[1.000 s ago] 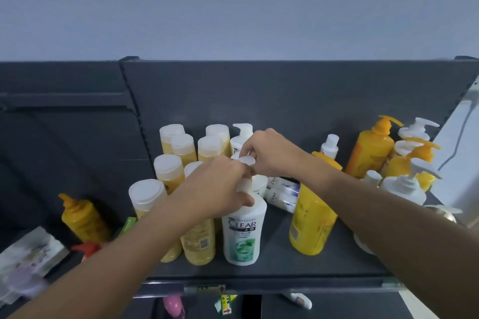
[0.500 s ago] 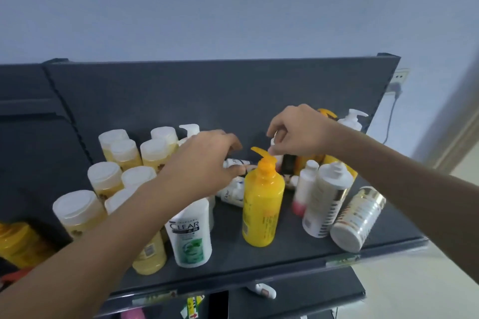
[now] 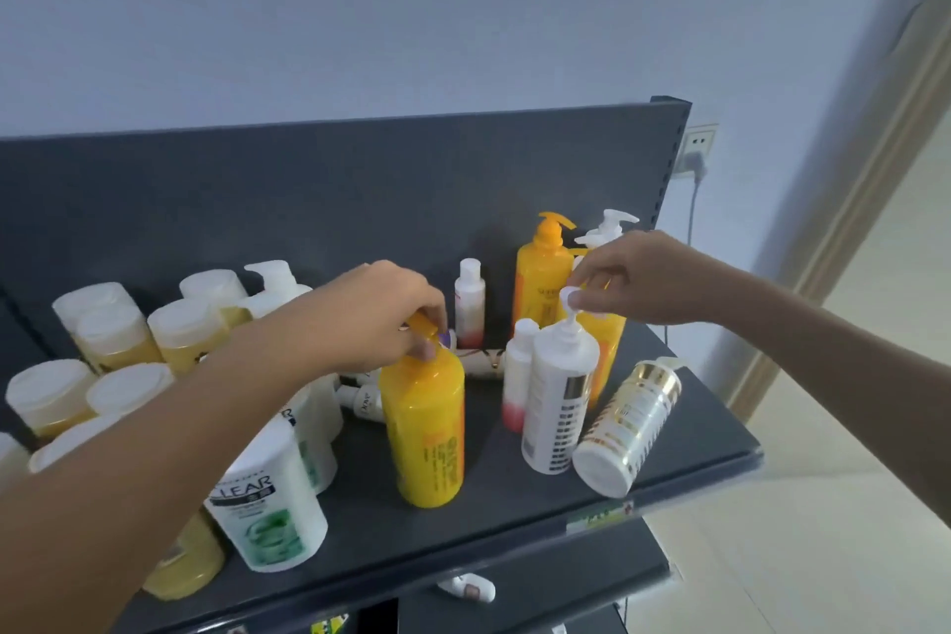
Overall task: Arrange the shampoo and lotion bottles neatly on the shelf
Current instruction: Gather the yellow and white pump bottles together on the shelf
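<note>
On the dark shelf (image 3: 684, 432) my left hand (image 3: 381, 319) grips the pump top of a yellow bottle (image 3: 424, 432) standing near the middle. My right hand (image 3: 625, 281) pinches the pump head of a white bottle with a silver label (image 3: 558, 407), upright to the right. A white-and-gold bottle (image 3: 625, 430) leans tilted against it at the shelf's right front. A white CLEAR shampoo bottle (image 3: 267, 510) stands at the front left.
Several pale yellow bottles with white caps (image 3: 175, 324) fill the left back. Another yellow pump bottle (image 3: 543, 273), small white-and-pink bottles (image 3: 469, 304) and a lying Dove bottle (image 3: 360, 399) sit behind. A wall socket (image 3: 697, 147) is at the right.
The view swung right. My left hand left the CLEAR bottle and took the yellow bottle's pump. My right hand moved right and closed on the white bottle's pump head.
</note>
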A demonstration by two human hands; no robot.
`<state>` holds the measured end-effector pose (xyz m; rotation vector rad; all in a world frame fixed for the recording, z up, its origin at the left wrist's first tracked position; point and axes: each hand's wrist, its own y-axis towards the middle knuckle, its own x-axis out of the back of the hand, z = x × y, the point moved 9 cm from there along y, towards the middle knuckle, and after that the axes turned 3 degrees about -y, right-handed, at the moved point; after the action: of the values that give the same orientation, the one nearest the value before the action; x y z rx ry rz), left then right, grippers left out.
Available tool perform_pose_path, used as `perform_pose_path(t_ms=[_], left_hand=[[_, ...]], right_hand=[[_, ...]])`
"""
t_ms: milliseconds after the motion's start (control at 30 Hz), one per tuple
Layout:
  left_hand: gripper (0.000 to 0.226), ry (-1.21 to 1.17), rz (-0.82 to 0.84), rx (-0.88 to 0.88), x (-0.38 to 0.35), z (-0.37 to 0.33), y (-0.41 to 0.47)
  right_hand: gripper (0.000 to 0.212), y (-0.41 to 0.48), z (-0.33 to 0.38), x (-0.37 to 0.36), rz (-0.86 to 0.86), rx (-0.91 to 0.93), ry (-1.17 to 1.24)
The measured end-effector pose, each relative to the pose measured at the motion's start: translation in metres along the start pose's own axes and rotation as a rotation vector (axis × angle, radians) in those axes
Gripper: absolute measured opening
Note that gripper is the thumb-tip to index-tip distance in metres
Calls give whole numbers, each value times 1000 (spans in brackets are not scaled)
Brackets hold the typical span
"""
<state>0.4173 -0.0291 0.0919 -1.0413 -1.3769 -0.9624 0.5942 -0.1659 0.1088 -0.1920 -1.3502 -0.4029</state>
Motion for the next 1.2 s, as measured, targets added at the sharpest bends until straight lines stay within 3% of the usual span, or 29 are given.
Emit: perform_pose_path(t_ms=[167,267,467,767,1000,1200], left_hand=[[40,105,114,97,-10,-2,4],[41,173,162,147,-12,-8,8],[41,210,210,235,-11,-18,12],[37,188,172,197,-16,-46,31],[30,181,93,126,-18,-67,53],[26,171,44,135,-18,-66,55]], right_hand=[[39,2,-3,-21,-42,103,55],[26,1,4,-18,-170,184,116],[17,-6,3,43,-234,286,168],[8,-10,-55,143,-212,149,310],[8,0,-118,133,-264,47,61],[16,22,-165,115,-325,-40,29]])
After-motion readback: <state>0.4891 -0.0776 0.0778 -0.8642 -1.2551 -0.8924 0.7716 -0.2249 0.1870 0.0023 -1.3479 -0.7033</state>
